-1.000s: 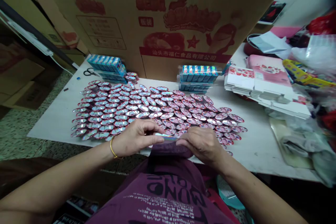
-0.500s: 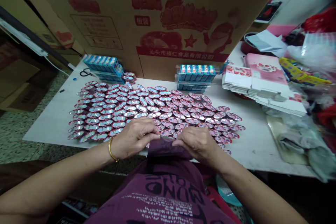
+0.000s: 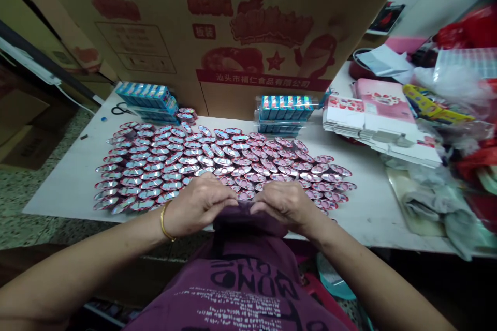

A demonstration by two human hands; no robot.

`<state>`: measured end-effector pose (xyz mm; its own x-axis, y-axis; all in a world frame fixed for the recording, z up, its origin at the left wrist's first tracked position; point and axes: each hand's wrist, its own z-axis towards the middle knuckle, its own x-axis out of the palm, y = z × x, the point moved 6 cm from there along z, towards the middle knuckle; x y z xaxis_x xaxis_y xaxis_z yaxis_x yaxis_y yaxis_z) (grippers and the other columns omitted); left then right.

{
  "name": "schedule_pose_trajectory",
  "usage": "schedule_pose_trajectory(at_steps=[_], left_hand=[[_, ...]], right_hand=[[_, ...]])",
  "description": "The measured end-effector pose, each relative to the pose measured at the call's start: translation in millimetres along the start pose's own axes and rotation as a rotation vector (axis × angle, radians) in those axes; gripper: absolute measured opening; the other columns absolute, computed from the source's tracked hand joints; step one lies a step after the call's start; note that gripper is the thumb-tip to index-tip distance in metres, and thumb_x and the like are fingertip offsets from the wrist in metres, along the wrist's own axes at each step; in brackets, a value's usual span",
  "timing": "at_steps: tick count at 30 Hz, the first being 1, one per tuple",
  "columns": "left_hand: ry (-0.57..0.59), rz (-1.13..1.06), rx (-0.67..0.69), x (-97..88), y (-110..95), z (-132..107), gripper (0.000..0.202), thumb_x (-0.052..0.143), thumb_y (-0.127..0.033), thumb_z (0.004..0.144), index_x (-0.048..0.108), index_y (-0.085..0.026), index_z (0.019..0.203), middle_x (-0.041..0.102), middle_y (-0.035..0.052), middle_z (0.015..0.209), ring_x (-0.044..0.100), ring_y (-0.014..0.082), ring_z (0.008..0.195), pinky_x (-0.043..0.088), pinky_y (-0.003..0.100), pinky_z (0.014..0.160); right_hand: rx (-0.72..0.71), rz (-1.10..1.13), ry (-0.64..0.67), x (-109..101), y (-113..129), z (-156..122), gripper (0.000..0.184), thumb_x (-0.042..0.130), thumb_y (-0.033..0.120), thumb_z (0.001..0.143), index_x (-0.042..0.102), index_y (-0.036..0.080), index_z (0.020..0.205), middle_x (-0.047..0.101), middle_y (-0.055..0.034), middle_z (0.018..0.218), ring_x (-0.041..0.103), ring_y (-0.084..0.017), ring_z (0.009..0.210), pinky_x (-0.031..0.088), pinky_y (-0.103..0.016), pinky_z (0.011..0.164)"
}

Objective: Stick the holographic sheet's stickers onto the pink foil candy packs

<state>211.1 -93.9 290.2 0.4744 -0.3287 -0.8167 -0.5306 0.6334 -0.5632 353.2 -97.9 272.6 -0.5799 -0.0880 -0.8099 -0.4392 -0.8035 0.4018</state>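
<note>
My left hand (image 3: 205,199), with a gold bracelet (image 3: 166,223) at its wrist, pinches one side of the top edge of a clear plastic bag or film (image 3: 248,213). On the other side my right hand (image 3: 285,202) pinches the same edge, thumb against fingers. The plastic hangs in front of the purple shirt, which shows through, so its full shape cannot be made out. Just beyond both hands, many small oval packs (image 3: 190,160) with shiny tops and red rims stand close together on the white table (image 3: 70,181).
A large printed carton (image 3: 147,88) stands behind the packs. Blue boxes in clear wrap sit at the back left (image 3: 149,101) and back middle (image 3: 285,114). Folded white and pink cartons (image 3: 382,129), plastic bags and a grey cloth (image 3: 438,207) crowd the right. Scissors (image 3: 121,109) lie at back left.
Both hands have drawn slightly closer together at the plastic's edge, and less of it shows between them. The whole view has shifted slightly.
</note>
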Motion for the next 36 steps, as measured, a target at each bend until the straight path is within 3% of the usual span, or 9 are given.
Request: schedule_pose_trajectory(at_steps=[3,10,15,20,23,27,32,36], left_hand=[[-0.044,-0.040,-0.084,-0.7,8,-2,0.024,0.044,-0.023,0.085,0.066,-0.017,0.076,0.066,0.0002,0.065,0.057,0.0088,0.060,0.041,0.021,0.062],[-0.054,-0.122,-0.162,2.6,19,-1,0.024,0.046,-0.026,0.083,0.066,-0.017,0.074,0.066,-0.0001,0.066,0.057,0.0089,0.059,0.042,0.019,0.059],[-0.049,-0.120,-0.176,6.0,21,-1,0.024,0.046,-0.027,0.083,0.066,-0.017,0.075,0.066,0.0001,0.066,0.057,0.0088,0.059,0.042,0.019,0.059],[0.004,-0.081,-0.140,9.2,25,-6,0.028,0.044,-0.029,0.085,0.065,-0.017,0.072,0.065,-0.0016,0.062,0.054,0.0078,0.057,0.038,0.019,0.059],[0.030,0.072,-0.065,7.6,17,-4,0.027,0.042,-0.029,0.086,0.065,-0.020,0.076,0.067,-0.0002,0.071,0.056,0.0100,0.067,0.037,0.023,0.068],[-0.037,0.333,0.091,8.5,-14,11,0.026,0.045,-0.036,0.084,0.061,-0.021,0.098,0.065,0.0056,0.098,0.053,0.0181,0.091,0.032,0.031,0.079],[-0.008,0.383,0.213,31.4,-35,25,0.024,0.039,-0.023,0.086,0.062,-0.018,0.085,0.061,0.0009,0.060,0.050,0.0126,0.061,0.030,0.031,0.070],[-0.028,0.325,0.196,34.5,-25,25,0.022,0.041,-0.021,0.085,0.062,-0.018,0.079,0.059,0.0010,0.058,0.049,0.0115,0.058,0.030,0.030,0.069]], right_hand=[[0.017,-0.092,-0.065,-7,-10,-11,0.033,0.047,0.047,0.083,0.061,0.016,0.086,0.059,0.0001,0.063,0.052,-0.010,0.060,0.035,-0.022,0.056],[-0.010,-0.308,-0.147,-6,-22,-24,0.050,0.043,0.056,0.081,0.049,0.017,0.050,0.046,0.0010,0.047,0.042,-0.009,0.049,0.028,-0.024,0.051],[-0.073,-0.325,-0.083,-2,-23,-21,0.052,0.040,0.056,0.082,0.049,0.017,0.050,0.047,0.0015,0.046,0.041,-0.008,0.047,0.025,-0.024,0.049],[-0.009,-0.142,0.025,3,-24,-21,0.052,0.036,0.047,0.088,0.048,0.016,0.047,0.045,0.0030,0.045,0.037,-0.007,0.045,0.024,-0.022,0.048],[0.016,-0.008,0.074,9,-22,-21,0.052,0.035,0.042,0.090,0.047,0.017,0.046,0.043,0.0038,0.044,0.035,-0.006,0.043,0.024,-0.021,0.048],[-0.004,0.087,0.068,13,-17,-15,0.051,0.036,0.042,0.090,0.046,0.017,0.046,0.042,0.0037,0.044,0.035,-0.006,0.044,0.025,-0.021,0.049],[-0.002,-0.014,0.091,10,-15,-15,0.052,0.030,0.043,0.091,0.049,0.017,0.050,0.046,0.0024,0.047,0.038,-0.007,0.045,0.024,-0.022,0.050],[0.000,-0.214,0.062,3,-20,-30,0.054,0.035,0.062,0.081,0.054,0.016,0.060,0.052,-0.0001,0.054,0.045,-0.010,0.053,0.026,-0.023,0.053]])
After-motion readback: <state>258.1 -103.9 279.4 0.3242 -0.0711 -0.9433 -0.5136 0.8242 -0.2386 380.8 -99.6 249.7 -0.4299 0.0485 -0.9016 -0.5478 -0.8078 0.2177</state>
